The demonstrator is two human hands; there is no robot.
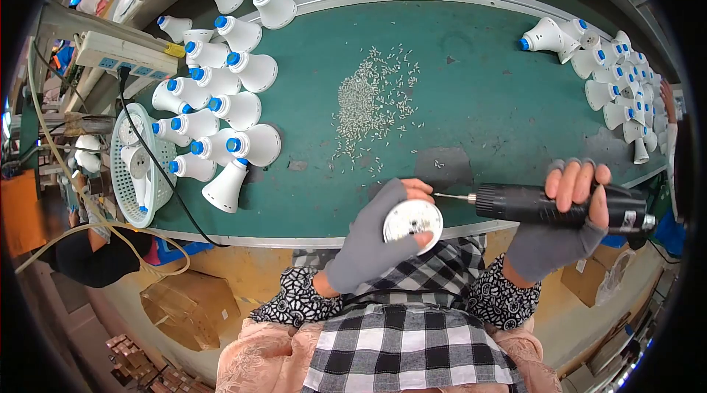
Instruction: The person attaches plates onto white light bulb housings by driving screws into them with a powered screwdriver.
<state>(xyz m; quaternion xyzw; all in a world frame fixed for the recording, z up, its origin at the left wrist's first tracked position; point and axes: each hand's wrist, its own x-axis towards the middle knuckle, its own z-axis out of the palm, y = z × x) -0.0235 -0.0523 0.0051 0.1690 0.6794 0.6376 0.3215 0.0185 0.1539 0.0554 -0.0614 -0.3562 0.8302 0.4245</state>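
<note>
My left hand (368, 242), in a grey fingerless glove, is closed around a white round lamp housing (414, 218). Its flat face with small parts inside is turned up, and the thumb lies over the rim. In my right hand (556, 246), gloved the same way, is a black electric screwdriver (515, 203) held level. Its thin bit (455, 196) points left, with the tip close to the left fingertips and apart from the housing's face. Beyond both hands, a pile of small silvery screws (357, 109) spreads over the green tabletop (309, 201).
White cone-shaped lamp housings with blue caps (254, 72) stand and lie at the left; more (618, 91) crowd the right end. A pale green basket (158, 179) holds white parts. A power strip (125, 54) has a black cable (166, 176) hanging across the table's left edge.
</note>
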